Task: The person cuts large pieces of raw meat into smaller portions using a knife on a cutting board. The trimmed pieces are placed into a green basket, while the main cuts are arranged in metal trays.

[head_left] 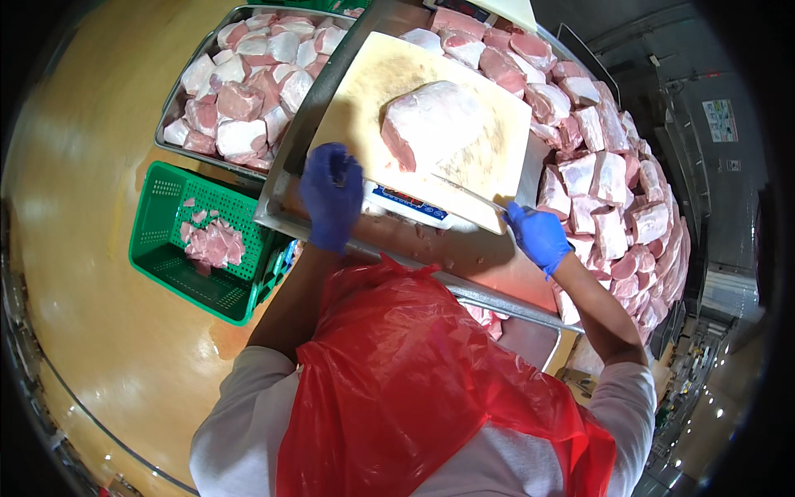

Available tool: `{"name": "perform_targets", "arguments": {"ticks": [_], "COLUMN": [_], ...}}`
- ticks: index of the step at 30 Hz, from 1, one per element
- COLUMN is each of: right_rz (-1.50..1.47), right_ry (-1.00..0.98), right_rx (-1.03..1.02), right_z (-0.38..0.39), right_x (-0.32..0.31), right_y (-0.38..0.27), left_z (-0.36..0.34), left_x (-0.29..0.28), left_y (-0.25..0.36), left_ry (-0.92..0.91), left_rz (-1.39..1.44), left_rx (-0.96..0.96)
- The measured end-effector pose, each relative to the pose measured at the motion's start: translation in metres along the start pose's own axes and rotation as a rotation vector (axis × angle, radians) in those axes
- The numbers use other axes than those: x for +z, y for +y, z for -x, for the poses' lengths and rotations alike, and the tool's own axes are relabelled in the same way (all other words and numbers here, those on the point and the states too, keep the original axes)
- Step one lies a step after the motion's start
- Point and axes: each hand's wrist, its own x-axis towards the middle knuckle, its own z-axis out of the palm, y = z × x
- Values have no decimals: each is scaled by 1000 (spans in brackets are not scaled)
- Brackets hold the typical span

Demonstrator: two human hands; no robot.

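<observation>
Large raw meat block with a pale fat top and pink cut side [435, 124] sits on the cream rectangular cutting board [373, 83], around its middle. Right hand, blue-gloved [537, 236], is closed round the handle of a slim, long-bladed knife [472, 195] at the board's near right corner; blade slants left toward the near side of the meat block, contact unclear. Left hand, blue-gloved [331, 195], is off the board's near left edge, fingers curled in; can't tell if it has hold of anything.

White-and-blue button panel [410, 207] shows at the board's near edge. Board is over a grey metal worktop [505, 273]. Left of the worktop: shallow metal tray [211, 160] full of pink-and-white meat chunks [248, 99]; nearer, green perforated plastic basket [153, 224] with small pink meat scraps [215, 244]. Right: big heap of raw meat pieces [609, 178]. Person wears a red plastic apron [414, 356].
</observation>
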Motion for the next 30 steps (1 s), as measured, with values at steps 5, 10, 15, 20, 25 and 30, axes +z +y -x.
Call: {"name": "perform_targets", "arguments": {"ticks": [5,10,15,20,25,30], "right_rz": [-229,-401,-354,-111,15,-300], "right_ry": [356,564,354,113,-200,262], "right_rx": [86,-1,53,26,93,67], "right_z": [-18,-81,-115,-69,4,12], "right_x": [-5,-18,-32,1,-22,-5], "right_y": [-34,-105,-133,-93,-41,-83], "left_z": [2,-4,2,8,4,-3], "left_x": [42,74,52,44,-9,-140], "left_y": [53,13,21,22,-9,-93], "left_ry": [-162,-165,-105,-116,-41,96], "left_rz": [71,-80,111,52,-139,-520], "left_rx": [66,76,-136,-172,-195,-190]}}
